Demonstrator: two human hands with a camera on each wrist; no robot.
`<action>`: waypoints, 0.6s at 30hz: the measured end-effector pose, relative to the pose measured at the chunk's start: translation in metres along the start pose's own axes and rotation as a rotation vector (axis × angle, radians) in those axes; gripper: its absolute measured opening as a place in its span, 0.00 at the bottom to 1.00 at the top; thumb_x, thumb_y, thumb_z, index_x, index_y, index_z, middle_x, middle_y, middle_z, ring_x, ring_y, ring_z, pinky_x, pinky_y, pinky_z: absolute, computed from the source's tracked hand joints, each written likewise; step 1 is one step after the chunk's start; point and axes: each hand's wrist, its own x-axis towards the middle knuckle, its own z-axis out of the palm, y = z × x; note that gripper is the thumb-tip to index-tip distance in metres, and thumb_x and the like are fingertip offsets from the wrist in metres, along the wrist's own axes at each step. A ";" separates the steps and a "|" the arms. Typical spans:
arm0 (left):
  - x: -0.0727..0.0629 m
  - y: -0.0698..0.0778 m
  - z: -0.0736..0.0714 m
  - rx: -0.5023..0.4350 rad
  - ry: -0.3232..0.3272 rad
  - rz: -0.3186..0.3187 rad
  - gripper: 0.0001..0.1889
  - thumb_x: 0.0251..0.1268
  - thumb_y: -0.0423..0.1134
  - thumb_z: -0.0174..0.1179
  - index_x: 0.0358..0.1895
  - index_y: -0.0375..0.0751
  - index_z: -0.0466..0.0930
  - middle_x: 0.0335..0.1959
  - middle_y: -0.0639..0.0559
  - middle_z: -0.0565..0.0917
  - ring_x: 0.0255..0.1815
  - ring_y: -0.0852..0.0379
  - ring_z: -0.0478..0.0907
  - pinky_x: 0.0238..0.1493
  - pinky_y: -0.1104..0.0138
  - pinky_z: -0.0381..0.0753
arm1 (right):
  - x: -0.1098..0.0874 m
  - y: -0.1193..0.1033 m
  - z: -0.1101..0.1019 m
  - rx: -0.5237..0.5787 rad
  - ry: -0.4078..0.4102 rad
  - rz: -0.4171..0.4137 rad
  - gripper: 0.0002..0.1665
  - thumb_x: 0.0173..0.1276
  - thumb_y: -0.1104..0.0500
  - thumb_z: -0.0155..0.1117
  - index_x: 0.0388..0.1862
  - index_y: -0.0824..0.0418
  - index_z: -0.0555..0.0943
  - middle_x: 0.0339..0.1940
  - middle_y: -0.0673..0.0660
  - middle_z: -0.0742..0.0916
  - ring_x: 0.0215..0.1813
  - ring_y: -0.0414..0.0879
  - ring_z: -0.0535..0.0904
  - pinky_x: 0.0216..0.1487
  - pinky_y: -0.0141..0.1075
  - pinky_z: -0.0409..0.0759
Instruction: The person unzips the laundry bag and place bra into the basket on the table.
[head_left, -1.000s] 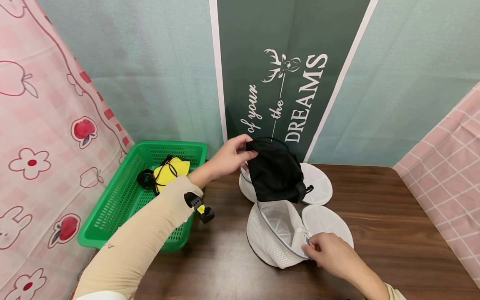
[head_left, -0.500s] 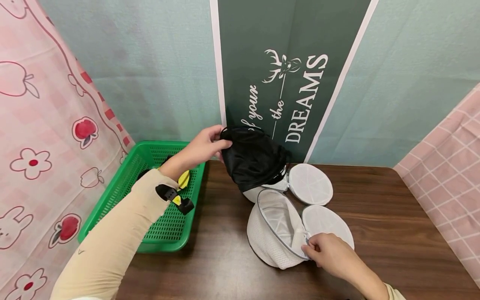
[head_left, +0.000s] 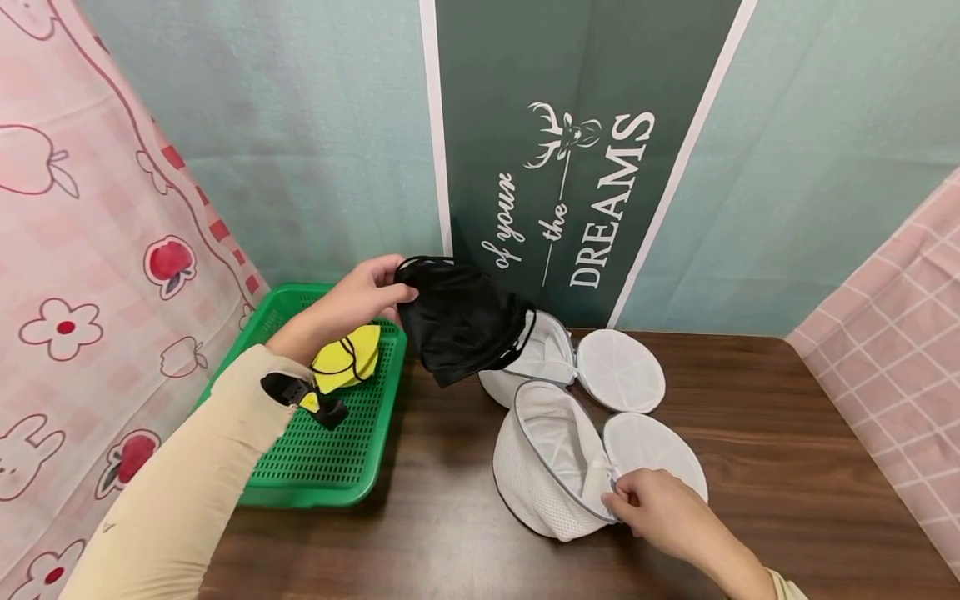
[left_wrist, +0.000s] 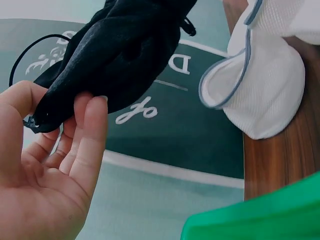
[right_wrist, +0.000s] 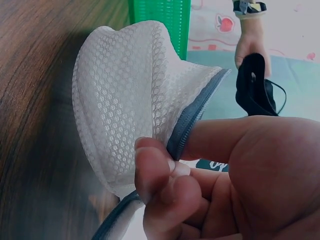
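Note:
My left hand (head_left: pixel 367 292) pinches one edge of a black cloth face mask (head_left: pixel 457 317), whose thin loops show at both ends. The mask hangs in the air between the green basket and the white bags. In the left wrist view, thumb and fingers grip the folded black cloth (left_wrist: pixel 120 55). My right hand (head_left: pixel 663 512) pinches the grey zipper rim of the nearer white mesh laundry bag (head_left: pixel 528 475). That bag's mouth is open and its round lid (head_left: pixel 652 450) lies folded out to the right. A second mesh bag (head_left: pixel 502 387), also open, stands behind it.
The green plastic basket (head_left: pixel 367 467) stands at the left, holding a yellow cloth item (head_left: pixel 348 358) with black cord. The second bag's round lid (head_left: pixel 621 371) lies flat on the wooden table (head_left: pixel 787 417). Printed curtains hang behind and at both sides.
My left hand has moved left with the black mask, away from above the white bags and toward the basket, uncovering the rear bag. My right hand has stayed at the nearer bag's rim.

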 end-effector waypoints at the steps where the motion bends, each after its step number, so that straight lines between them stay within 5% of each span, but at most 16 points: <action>1: -0.003 -0.002 -0.003 0.011 -0.006 -0.007 0.08 0.74 0.35 0.56 0.48 0.34 0.71 0.44 0.42 0.80 0.36 0.50 0.85 0.41 0.60 0.88 | 0.000 0.000 0.000 0.004 -0.003 0.000 0.26 0.69 0.51 0.67 0.13 0.47 0.68 0.08 0.35 0.70 0.15 0.31 0.66 0.18 0.28 0.63; 18: -0.054 -0.025 -0.051 0.103 -0.030 -0.107 0.10 0.76 0.36 0.55 0.47 0.33 0.67 0.38 0.45 0.77 0.38 0.48 0.86 0.42 0.59 0.87 | -0.002 0.003 -0.002 0.000 -0.008 0.002 0.26 0.70 0.50 0.67 0.13 0.47 0.68 0.08 0.35 0.70 0.15 0.31 0.66 0.18 0.28 0.63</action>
